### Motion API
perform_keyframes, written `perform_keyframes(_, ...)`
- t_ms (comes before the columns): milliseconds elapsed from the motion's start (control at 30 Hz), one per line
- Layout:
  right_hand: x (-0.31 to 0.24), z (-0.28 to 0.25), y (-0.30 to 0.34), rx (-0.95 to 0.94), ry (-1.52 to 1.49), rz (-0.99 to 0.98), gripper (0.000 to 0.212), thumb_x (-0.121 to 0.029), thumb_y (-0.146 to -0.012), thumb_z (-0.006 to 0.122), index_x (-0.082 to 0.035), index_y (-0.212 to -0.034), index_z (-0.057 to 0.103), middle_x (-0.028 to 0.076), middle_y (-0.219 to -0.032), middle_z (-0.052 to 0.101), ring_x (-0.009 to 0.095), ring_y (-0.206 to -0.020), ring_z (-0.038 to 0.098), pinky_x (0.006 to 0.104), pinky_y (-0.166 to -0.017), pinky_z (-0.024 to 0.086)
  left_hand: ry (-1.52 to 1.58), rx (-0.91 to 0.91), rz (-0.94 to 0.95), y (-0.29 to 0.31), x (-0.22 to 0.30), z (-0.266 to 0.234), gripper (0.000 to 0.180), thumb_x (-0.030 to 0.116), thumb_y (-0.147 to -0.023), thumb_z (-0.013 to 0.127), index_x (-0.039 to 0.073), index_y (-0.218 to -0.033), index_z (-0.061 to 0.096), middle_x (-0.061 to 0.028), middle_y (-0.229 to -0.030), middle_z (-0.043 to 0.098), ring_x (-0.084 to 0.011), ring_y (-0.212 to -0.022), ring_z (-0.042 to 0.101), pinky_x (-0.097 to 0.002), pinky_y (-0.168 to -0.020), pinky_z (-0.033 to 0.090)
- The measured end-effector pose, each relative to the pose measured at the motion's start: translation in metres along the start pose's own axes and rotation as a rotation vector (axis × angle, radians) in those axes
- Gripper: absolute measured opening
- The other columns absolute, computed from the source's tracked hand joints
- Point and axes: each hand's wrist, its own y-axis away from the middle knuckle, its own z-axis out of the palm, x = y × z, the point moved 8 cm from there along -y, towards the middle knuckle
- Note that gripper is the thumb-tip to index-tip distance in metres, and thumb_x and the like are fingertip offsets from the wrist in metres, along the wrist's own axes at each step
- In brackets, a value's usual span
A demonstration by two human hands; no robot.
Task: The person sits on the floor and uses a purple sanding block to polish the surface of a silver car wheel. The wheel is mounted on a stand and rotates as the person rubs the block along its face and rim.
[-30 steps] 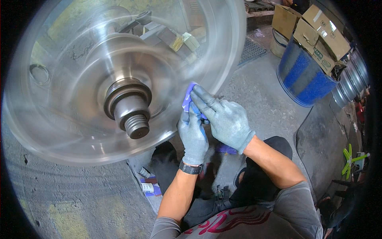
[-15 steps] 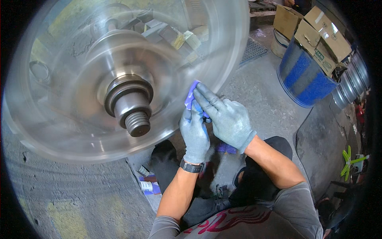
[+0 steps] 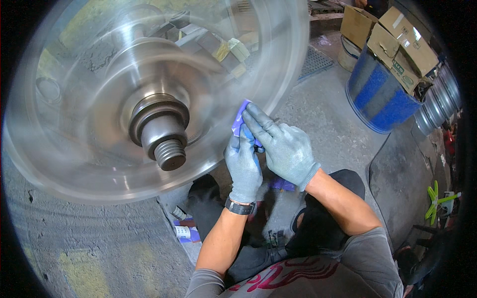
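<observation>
A large metal wheel [image 3: 285,64] spins at the left, its rim and spokes smeared by motion. From its hub a steel shaft with a threaded end [image 3: 170,155] points toward me. Against the near right side of the rim lies a folded purple sheet of sandpaper [image 3: 240,118]. My gloved left hand [image 3: 244,166] is closed on its lower part, fingers bent. My gloved right hand [image 3: 292,151] presses on it from the right, with its index and middle fingers long and close together. The right thumb is hidden behind the left hand.
A blue drum [image 3: 380,99] holding open cardboard boxes [image 3: 405,47] stands at the back right, beside stacked silver rims [image 3: 442,102]. Another purple sheet [image 3: 282,185] lies below my hands. A small package [image 3: 185,232] sits near my left leg. A green star-shaped object [image 3: 433,202] is far right.
The wheel keeps spinning, its blur slightly different and its hub a touch further left. Both hands and the purple sandpaper stay practically in place.
</observation>
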Motion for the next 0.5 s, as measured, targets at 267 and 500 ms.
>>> perform_keyframes(267, 0.001, -0.002, 0.001, 0.012, 0.010, 0.006, 0.084, -0.009, -0.080, 0.070, -0.016, -0.162, 0.051, 0.005, -0.172, 0.044, 0.023, -0.078, 0.068, 0.0368, -0.079, 0.062, 0.056, -0.012, -0.014, -0.002, -0.010, -0.004, 0.042, 0.028, -0.116, 0.055, 0.000, -0.146, 0.061, -0.0024, -0.119, 0.070, -0.0074, -0.102, 0.061, -0.0270, -0.091, 0.050)
perform_keyframes(500, 0.000, -0.004, 0.001, 0.014, 0.006, 0.010, 0.085, -0.009, -0.078, 0.071, -0.013, -0.160, 0.053, 0.006, -0.169, 0.046, 0.024, -0.085, 0.069, 0.0374, -0.081, 0.062, 0.075, -0.006, -0.029, -0.002, -0.014, -0.004, 0.038, 0.028, -0.116, 0.056, 0.001, -0.142, 0.063, -0.0028, -0.117, 0.071, -0.0091, -0.103, 0.064, -0.0293, -0.093, 0.052)
